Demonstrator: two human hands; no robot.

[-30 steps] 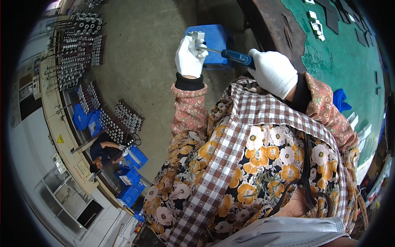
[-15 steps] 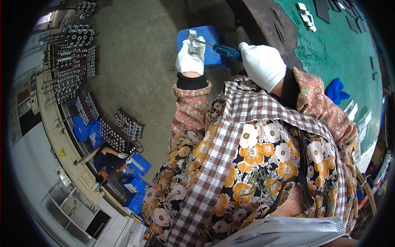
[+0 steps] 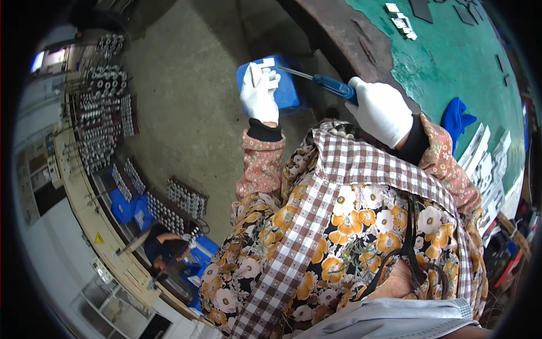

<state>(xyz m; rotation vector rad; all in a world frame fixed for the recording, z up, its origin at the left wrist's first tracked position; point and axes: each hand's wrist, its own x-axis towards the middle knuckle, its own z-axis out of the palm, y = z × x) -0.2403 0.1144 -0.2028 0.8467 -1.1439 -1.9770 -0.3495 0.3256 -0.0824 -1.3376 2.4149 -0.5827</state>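
My left hand (image 3: 261, 97), in a white glove, is closed around a small pale metal block (image 3: 267, 63) with a stepped shape. My right hand (image 3: 383, 112), also gloved in white, grips a blue-handled tool (image 3: 334, 86) with a slim metal shaft; whether it is a file or a screwdriver I cannot tell. The shaft points left toward the block, its tip a little apart from it. Below and beyond the left hand stands a blue plastic box (image 3: 289, 93), partly covered by the hand.
At right is a green-topped table (image 3: 429, 73) with a worn dark edge. It holds small white parts (image 3: 402, 24), black plates (image 3: 420, 10), a blue cloth (image 3: 455, 120) and long pale bars (image 3: 480, 148). Left, racks of metal parts (image 3: 107, 121) line a bench where another person (image 3: 164, 246) works.
The tool's tip has come away from the block as my right hand moved right and down. My left hand has turned the block and lowered slightly. The whole view has shifted.
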